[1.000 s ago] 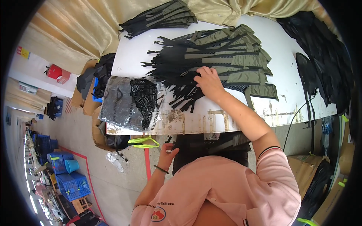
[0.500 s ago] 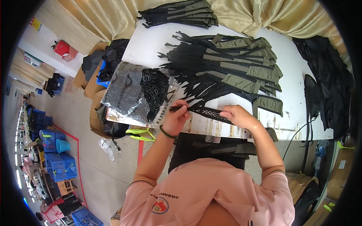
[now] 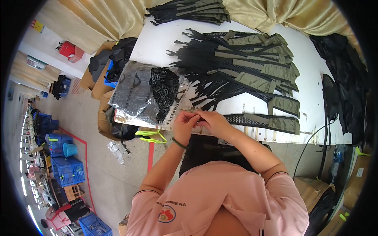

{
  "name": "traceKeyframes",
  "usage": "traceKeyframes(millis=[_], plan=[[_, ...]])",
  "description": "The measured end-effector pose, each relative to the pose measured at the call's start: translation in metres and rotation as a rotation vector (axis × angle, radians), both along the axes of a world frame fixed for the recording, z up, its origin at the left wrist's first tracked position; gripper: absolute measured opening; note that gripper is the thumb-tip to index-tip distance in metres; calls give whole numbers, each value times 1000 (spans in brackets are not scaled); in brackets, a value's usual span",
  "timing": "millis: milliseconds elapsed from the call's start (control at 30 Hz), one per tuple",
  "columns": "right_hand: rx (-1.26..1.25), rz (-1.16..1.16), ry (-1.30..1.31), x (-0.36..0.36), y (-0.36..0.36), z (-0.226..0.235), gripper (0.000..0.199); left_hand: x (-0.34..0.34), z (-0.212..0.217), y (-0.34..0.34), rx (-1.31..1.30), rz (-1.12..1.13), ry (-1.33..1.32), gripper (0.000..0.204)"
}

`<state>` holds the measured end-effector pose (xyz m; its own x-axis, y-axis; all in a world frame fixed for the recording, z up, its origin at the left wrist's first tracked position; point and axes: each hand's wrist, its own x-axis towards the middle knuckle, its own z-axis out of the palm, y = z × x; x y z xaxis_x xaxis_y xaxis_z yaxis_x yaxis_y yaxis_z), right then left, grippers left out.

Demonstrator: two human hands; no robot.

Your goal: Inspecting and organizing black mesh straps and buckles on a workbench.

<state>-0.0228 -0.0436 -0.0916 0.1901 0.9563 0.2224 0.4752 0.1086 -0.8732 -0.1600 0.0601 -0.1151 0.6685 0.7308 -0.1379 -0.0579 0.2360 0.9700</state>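
At the table's front edge, my left hand (image 3: 185, 126) and my right hand (image 3: 214, 125) meet, fingers pinched closed around the narrow end of a black mesh strap (image 3: 263, 121) with olive fabric. From my right hand the rest of that strap lies rightward along the table edge. What exactly sits between the fingertips is hidden. Just beyond the hands spreads a fanned pile of similar mesh straps (image 3: 252, 65), their olive ends to the right and black webbing ends to the left. Left of it, black plastic buckles (image 3: 162, 92) lie on a clear plastic bag (image 3: 132, 98) with more buckles inside.
Another strap bundle (image 3: 189, 11) lies at the table's far edge by the beige curtain (image 3: 106, 19). Black fabric pieces (image 3: 342, 86) hang at the right. Cardboard boxes (image 3: 103, 118) stand left of the white table (image 3: 151, 41); blue crates (image 3: 67, 171) are on the floor farther left.
My right hand has moved left along the strap to meet my left hand. The strap's olive part now lies flat on the table edge at the right.
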Motion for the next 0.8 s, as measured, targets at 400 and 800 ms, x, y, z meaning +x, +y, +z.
traceKeyframes(millis=[400,800], plan=[[-89,-21,184,5,-4,-33,22,3,15,127,1146,-112,658,37],[-230,22,425,16,-4,-26,24,0,25,95,677,19,313,11]])
